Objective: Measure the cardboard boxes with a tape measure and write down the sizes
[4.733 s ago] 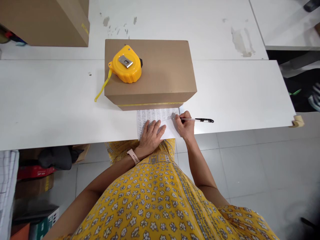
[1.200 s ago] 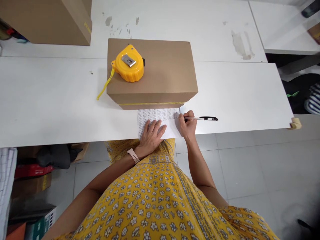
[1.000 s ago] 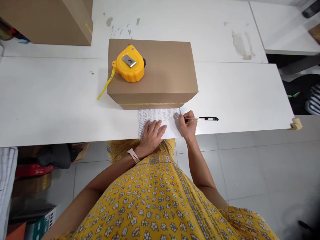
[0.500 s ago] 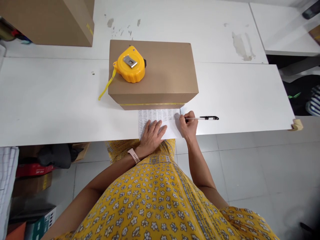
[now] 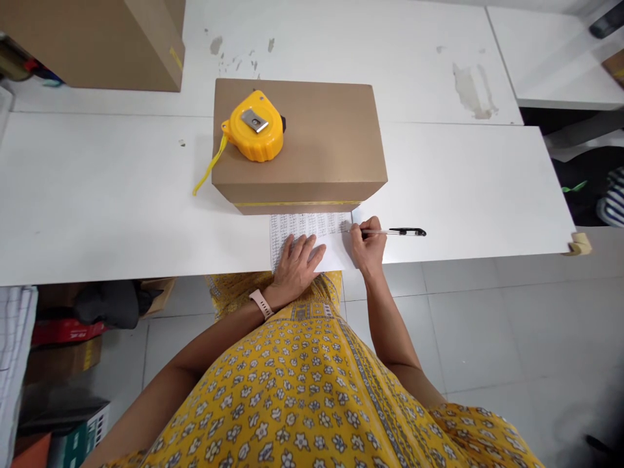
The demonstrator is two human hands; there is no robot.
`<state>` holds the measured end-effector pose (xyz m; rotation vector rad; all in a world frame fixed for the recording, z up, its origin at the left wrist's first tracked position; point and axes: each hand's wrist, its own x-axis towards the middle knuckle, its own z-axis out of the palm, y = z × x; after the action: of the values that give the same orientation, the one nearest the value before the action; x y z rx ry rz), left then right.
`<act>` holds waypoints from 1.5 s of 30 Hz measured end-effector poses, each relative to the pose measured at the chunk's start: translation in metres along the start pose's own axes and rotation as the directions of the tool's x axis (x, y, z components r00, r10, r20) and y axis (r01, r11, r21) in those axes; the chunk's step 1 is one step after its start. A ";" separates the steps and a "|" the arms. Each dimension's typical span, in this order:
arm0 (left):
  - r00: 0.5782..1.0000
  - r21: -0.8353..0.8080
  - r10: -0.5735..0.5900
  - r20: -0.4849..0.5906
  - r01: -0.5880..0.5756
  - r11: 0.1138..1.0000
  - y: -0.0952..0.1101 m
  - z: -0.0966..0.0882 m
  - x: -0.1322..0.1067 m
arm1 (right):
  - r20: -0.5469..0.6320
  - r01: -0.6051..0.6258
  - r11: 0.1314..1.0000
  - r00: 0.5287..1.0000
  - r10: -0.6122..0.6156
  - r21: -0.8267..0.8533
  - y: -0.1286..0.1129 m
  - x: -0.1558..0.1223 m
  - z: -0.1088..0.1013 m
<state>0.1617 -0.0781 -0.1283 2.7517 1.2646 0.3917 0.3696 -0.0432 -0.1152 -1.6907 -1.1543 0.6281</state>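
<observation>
My left hand (image 5: 296,263) lies flat on a white sheet of paper (image 5: 336,250), its fingers stretched out. Columns of small handwriting cover the paper's left and upper parts. Closed around a pen (image 5: 400,231) with a black cap end and clear barrel, my right hand (image 5: 369,246) rests at the paper's right edge. The pen's tip points left onto the sheet. Just beyond the paper stands a brown cardboard box (image 5: 322,140), hiding whatever lies beneath it. On the box's left top sits a yellow tape measure (image 5: 257,133) with its strap hanging over the edge.
The white table (image 5: 463,188) has peeled grey patches at the back. A larger cardboard box (image 5: 112,45) stands at the back left. Under the table on the left are a dark bag (image 5: 110,303) and several boxes. A beige block (image 5: 579,244) is at the right front corner.
Almost nothing differs. The outer end of the pen has dipped very slightly; both hands, the paper, the box and the tape measure stay in place.
</observation>
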 end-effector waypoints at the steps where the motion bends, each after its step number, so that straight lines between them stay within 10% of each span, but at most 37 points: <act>1: 1.000 0.003 0.002 -0.001 -0.002 1.000 0.000 0.000 0.000 | -0.002 0.000 1.000 1.000 0.000 0.003 0.001 0.000 0.000; 13: 0.998 -0.041 -0.016 0.056 0.018 0.999 0.000 -0.005 0.002 | -0.264 0.084 0.995 0.962 -0.065 0.059 0.007 0.005 -0.003; 19: 0.997 -0.127 -0.029 0.065 0.037 0.991 -0.001 -0.009 0.003 | -0.122 0.143 0.940 0.974 -0.188 -0.310 0.032 0.031 -0.021; 23: 0.994 -0.399 -0.021 -0.104 -0.022 0.917 -0.010 -0.047 0.005 | 0.004 0.246 0.836 0.960 -0.280 -0.491 0.040 0.037 -0.020; 29: 0.781 -0.321 -0.262 -0.567 0.084 0.944 -0.059 -0.128 0.045 | -0.082 0.221 0.870 0.955 -0.285 -0.441 0.049 0.041 -0.017; 37: 0.781 -0.347 -0.460 -0.422 0.330 0.878 -0.114 -0.139 0.114 | -0.159 0.171 0.929 0.959 -0.233 -0.328 0.052 0.046 -0.019; 41: 0.721 -0.490 -0.463 -0.516 0.195 0.850 -0.100 -0.146 0.102 | -0.354 0.173 0.954 0.900 -0.254 -0.243 0.032 0.035 -0.021; 45: 0.881 -0.778 -0.347 -0.322 -0.037 0.627 -0.057 -0.151 0.055 | -0.445 0.231 0.972 0.867 -0.226 -0.043 -0.027 -0.009 -0.018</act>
<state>0.1137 -0.0030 0.0174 1.8289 1.0343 1.2707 0.3696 -0.0560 -0.0846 -1.5481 -0.9877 0.0827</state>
